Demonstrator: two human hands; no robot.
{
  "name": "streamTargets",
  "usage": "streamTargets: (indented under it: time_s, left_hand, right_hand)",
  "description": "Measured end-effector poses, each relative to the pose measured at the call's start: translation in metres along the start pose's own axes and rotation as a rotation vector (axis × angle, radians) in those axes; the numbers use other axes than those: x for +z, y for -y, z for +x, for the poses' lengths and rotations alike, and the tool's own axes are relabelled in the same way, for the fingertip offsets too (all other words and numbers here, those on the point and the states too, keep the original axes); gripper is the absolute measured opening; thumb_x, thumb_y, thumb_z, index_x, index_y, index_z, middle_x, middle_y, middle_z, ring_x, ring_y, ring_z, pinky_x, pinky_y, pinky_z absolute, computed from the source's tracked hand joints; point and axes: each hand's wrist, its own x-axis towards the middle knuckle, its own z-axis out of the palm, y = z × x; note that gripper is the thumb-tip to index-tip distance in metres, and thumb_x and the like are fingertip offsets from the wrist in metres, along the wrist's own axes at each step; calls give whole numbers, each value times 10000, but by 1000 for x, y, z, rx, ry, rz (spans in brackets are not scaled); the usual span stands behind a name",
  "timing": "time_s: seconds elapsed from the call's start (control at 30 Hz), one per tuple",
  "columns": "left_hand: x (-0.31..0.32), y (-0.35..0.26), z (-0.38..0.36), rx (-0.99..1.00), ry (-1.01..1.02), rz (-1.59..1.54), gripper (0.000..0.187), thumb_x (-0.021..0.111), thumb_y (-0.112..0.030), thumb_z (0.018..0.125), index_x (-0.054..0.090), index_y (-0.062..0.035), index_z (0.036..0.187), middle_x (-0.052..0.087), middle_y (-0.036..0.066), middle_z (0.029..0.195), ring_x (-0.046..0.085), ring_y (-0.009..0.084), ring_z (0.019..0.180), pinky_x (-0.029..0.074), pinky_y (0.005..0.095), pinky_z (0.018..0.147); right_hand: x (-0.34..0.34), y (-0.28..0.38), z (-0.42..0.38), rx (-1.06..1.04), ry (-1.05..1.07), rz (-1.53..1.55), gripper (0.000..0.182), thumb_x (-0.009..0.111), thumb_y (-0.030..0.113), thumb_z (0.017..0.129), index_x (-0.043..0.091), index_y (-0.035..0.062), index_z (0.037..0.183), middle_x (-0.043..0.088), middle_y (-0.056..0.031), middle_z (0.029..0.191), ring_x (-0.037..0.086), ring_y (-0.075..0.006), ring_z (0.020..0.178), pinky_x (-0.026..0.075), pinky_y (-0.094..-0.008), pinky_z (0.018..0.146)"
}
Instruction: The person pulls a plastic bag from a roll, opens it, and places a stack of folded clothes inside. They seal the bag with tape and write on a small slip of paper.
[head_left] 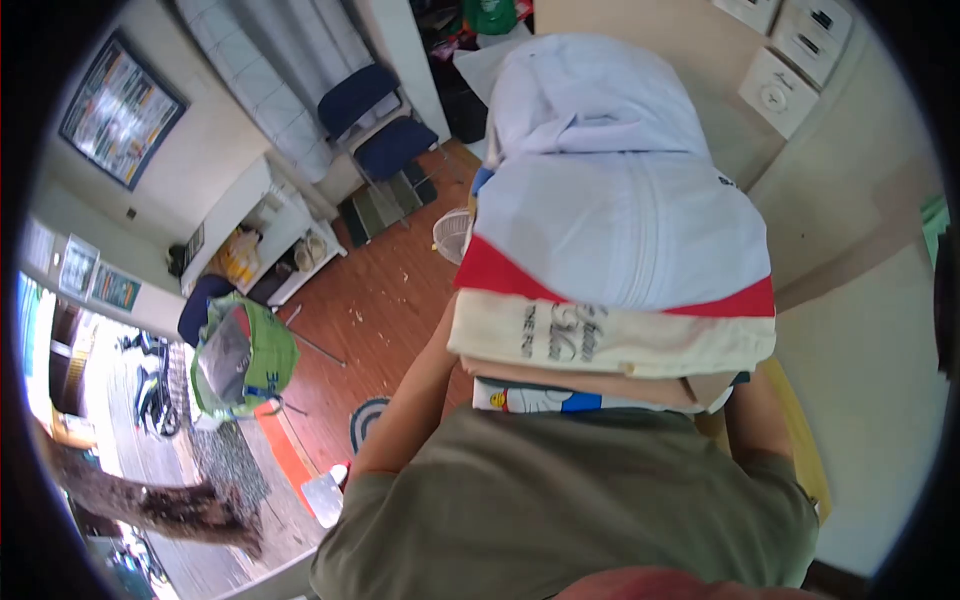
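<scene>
A tall stack of folded clothes stands right in front of my chest. On top lies a white zip jacket [610, 220] with a red lower band and a bunched upper part. Below it come a cream garment [660, 345] with dark lettering, a tan one [560, 375] and a white one with a cartoon print [540, 398]. My forearms run forward along both sides of the stack. Both my hands are hidden by the clothes, so their fingers and grip do not show.
Left are a green bag [275, 350], a white shelf unit [325, 255], a blue folding chair [395, 145] and a white basket [452, 235] on the wooden floor [370, 310]. A doorway opens outside. Right is a wall with white switch boxes [778, 92].
</scene>
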Motion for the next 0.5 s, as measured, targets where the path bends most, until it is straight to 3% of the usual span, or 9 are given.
streamTargets:
  time_s: [0.07,0.13,0.2,0.23,0.33,0.4,0.43,0.5]
  left_hand:
    - [-27,-17,13,188,-67,232,183,680,-117,776,598,-53,927,593,121,905,582,256,813,466,364,701]
    - [-46,-71,44,415,-170,452,184,689,-130,773,609,-56,922,600,114,892,586,251,805,466,364,695]
    - [-49,-187,43,541,-166,540,121,674,-97,786,656,-41,892,626,130,904,612,271,805,480,351,702]
    - [-50,-209,48,583,-135,509,127,642,-11,786,664,-38,908,619,115,882,613,245,799,477,321,673]
    - [-56,-237,49,856,57,524,231,644,40,726,656,-71,928,581,117,825,614,276,722,498,345,589]
    - [-63,-237,17,1024,22,378,222,663,37,716,662,-60,916,597,108,871,609,263,718,501,326,575]
    - [-73,-225,-7,1016,94,444,235,686,31,696,659,-49,916,603,108,902,610,260,730,501,318,567]
    - [-82,-211,-49,1187,128,572,249,721,31,653,650,-26,884,609,109,953,609,253,742,499,310,547]
  right_hand:
    - [10,17,19,-246,19,-144,351,588,108,850,578,78,1199,653,-161,1084,632,-244,932,498,-352,803]
    - [30,58,38,-444,25,-375,349,586,109,851,579,78,1199,653,-160,1088,631,-242,933,497,-351,802]
    - [84,164,14,-569,17,-873,286,597,55,816,633,51,1100,626,-155,1126,638,-285,900,514,-341,774]
    - [111,217,2,-646,-5,-1106,259,603,28,798,659,37,1050,612,-153,1145,641,-307,884,522,-336,761]
    - [137,266,-50,-874,83,-1205,329,632,7,735,675,33,1060,616,-141,1114,643,-320,832,528,-342,688]
    - [130,273,-91,-1259,112,-1315,393,666,25,676,692,43,1067,627,-141,1087,652,-290,781,528,-338,625]
    - [125,269,-113,-1348,131,-1401,418,674,30,647,699,44,1065,631,-141,1072,649,-276,769,534,-328,620]
    - [110,258,-146,-1486,149,-1471,416,695,39,631,709,40,1047,631,-145,1049,632,-256,740,539,-308,600]
